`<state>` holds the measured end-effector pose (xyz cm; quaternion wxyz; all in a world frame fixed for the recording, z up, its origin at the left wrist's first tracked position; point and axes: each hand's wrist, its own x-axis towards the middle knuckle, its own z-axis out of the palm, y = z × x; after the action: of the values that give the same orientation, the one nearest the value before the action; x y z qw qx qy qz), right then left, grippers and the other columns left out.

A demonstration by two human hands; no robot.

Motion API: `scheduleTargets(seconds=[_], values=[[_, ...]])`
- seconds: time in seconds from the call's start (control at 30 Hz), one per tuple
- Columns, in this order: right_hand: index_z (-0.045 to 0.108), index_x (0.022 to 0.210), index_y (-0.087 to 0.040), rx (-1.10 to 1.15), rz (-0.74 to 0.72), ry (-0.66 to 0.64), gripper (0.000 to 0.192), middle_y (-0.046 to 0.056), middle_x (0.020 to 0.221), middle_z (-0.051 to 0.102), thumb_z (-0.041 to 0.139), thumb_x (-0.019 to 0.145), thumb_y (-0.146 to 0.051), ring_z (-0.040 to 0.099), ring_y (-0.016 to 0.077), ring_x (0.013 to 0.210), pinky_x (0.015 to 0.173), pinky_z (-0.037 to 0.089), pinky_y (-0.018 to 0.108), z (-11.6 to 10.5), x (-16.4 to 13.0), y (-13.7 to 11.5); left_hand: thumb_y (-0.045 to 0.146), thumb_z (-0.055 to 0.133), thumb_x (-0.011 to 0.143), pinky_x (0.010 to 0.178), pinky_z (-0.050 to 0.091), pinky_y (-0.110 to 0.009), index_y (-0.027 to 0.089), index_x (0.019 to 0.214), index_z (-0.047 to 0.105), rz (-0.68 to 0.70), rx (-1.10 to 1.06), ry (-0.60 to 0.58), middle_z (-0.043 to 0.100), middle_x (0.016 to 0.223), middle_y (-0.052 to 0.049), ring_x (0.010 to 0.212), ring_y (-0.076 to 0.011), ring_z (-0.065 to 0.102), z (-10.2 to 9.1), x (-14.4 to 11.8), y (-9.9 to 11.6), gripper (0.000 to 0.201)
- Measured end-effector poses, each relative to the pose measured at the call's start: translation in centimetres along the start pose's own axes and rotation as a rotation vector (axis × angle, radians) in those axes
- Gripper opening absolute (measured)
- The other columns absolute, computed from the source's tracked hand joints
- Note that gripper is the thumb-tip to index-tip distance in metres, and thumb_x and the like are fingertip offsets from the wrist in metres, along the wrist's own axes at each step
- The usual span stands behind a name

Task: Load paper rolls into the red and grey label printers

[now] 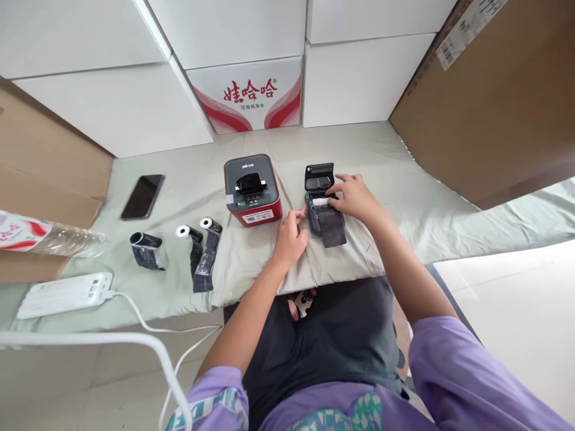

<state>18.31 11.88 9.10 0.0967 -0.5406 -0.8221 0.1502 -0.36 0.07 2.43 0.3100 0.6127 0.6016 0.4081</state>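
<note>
A small dark grey printer [320, 206] lies on the green cloth [381, 173] with its lid open. A white paper roll [320, 203] sits in its bay, and a dark strip of paper [333, 232] trails toward me. My right hand [354, 196] rests on the printer, fingertips on the roll. My left hand [291, 233] touches the printer's left side, fingers loosely curled. A red and grey printer [252, 190] stands just to the left.
Left on the cloth lie three dark paper rolls [197, 245], a black phone [142, 196], a plastic water bottle [49, 236] and a white power strip [65, 294] with its cable. White cartons [251, 96] stand behind, and brown cardboard [489, 108] at right.
</note>
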Motion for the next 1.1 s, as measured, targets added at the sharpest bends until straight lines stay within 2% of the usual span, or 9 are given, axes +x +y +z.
scheduleTargets(seconds=[0.13, 0.27, 0.4, 0.5, 0.63, 0.73, 0.83, 0.9, 1.1], values=[[0.082, 0.132, -0.023, -0.179, -0.002, -0.209, 0.041, 0.020, 0.149, 0.061, 0.070, 0.092, -0.026, 0.047, 0.0461, 0.138, 0.109, 0.049, 0.058, -1.1, 1.3, -1.3, 0.001, 0.052, 0.082, 0.125, 0.042, -0.051, 0.026, 0.108, 0.046, -0.026, 0.020, 0.001, 0.055, 0.163, -0.016, 0.149, -0.0276, 0.057, 0.3, 0.1, -0.5, 0.036], [0.083, 0.124, -0.022, -0.220, -0.057, -0.257, 0.035, 0.022, 0.133, 0.063, 0.076, 0.090, -0.027, 0.053, 0.0439, 0.130, 0.105, 0.052, 0.053, -1.4, 2.3, -1.3, 0.000, 0.052, 0.083, 0.125, 0.042, -0.048, 0.025, 0.110, 0.047, -0.018, 0.050, 0.007, 0.057, 0.162, -0.015, 0.145, -0.0264, 0.060, 0.4, 0.3, -0.5, 0.038], [0.080, 0.121, -0.019, -0.095, -0.122, -0.293, 0.032, 0.018, 0.128, 0.063, 0.075, 0.091, -0.028, 0.063, 0.0323, 0.112, 0.102, 0.053, 0.043, -1.3, 3.0, 0.5, -0.001, 0.052, 0.083, 0.123, 0.042, -0.046, 0.024, 0.111, 0.047, -0.011, 0.098, 0.001, 0.063, 0.157, -0.012, 0.145, -0.0257, 0.059, 0.3, 0.3, -0.3, 0.038], [0.078, 0.118, -0.020, 0.015, -0.130, -0.278, 0.033, 0.015, 0.124, 0.066, 0.075, 0.088, -0.034, 0.067, 0.0275, 0.100, 0.098, 0.055, 0.040, -1.1, 3.4, 2.1, -0.001, 0.053, 0.083, 0.122, 0.042, -0.044, 0.024, 0.113, 0.049, -0.015, 0.124, -0.010, 0.064, 0.155, -0.012, 0.144, -0.0253, 0.060, 0.3, 0.4, -0.1, 0.039], [0.074, 0.110, -0.026, 0.199, -0.127, -0.215, 0.031, 0.010, 0.127, 0.072, 0.074, 0.084, -0.043, 0.067, 0.0315, 0.119, 0.107, 0.051, 0.045, -2.0, 3.2, 3.3, 0.000, 0.054, 0.084, 0.123, 0.042, -0.043, 0.023, 0.115, 0.050, -0.022, 0.136, -0.023, 0.062, 0.158, -0.011, 0.143, -0.0252, 0.060, 0.1, 0.4, 0.2, 0.039], [0.072, 0.108, -0.029, 0.405, -0.007, -0.110, 0.031, 0.010, 0.135, 0.072, 0.077, 0.082, -0.047, 0.068, 0.0304, 0.117, 0.103, 0.051, 0.046, -3.6, 2.2, 2.7, 0.002, 0.055, 0.085, 0.124, 0.042, -0.043, 0.022, 0.120, 0.052, -0.017, 0.141, -0.031, 0.061, 0.158, -0.012, 0.144, -0.0250, 0.059, 0.0, 0.4, 0.4, 0.040], [0.069, 0.106, -0.029, 0.603, -0.037, 0.033, 0.033, 0.012, 0.131, 0.072, 0.083, 0.082, -0.047, 0.071, 0.0244, 0.101, 0.092, 0.052, 0.044, -5.7, 0.6, 0.2, 0.005, 0.055, 0.087, 0.123, 0.042, -0.043, 0.021, 0.123, 0.053, -0.028, 0.147, -0.045, 0.066, 0.151, -0.013, 0.141, -0.0259, 0.061, 0.0, 0.4, 0.5, 0.039], [0.066, 0.104, -0.029, 0.711, -0.174, 0.100, 0.036, 0.010, 0.107, 0.075, 0.087, 0.082, -0.049, 0.070, 0.0214, 0.089, 0.085, 0.054, 0.042, -6.9, -0.4, -2.8, 0.006, 0.054, 0.088, 0.123, 0.042, -0.044, 0.021, 0.122, 0.053, -0.034, 0.144, -0.046, 0.067, 0.149, -0.013, 0.139, -0.0265, 0.062, 0.0, 0.4, 0.4, 0.038], [0.062, 0.110, -0.028, 0.932, -0.492, -0.079, 0.034, -0.002, 0.082, 0.063, 0.079, 0.093, -0.052, 0.059, 0.0125, 0.061, 0.057, 0.050, 0.029, -7.0, -1.9, -16.3, 0.005, 0.054, 0.087, 0.123, 0.042, -0.046, 0.019, 0.122, 0.055, 0.006, 0.131, 0.003, 0.068, 0.145, -0.015, 0.135, -0.0284, 0.063, 0.6, 0.7, -0.3, 0.038]])
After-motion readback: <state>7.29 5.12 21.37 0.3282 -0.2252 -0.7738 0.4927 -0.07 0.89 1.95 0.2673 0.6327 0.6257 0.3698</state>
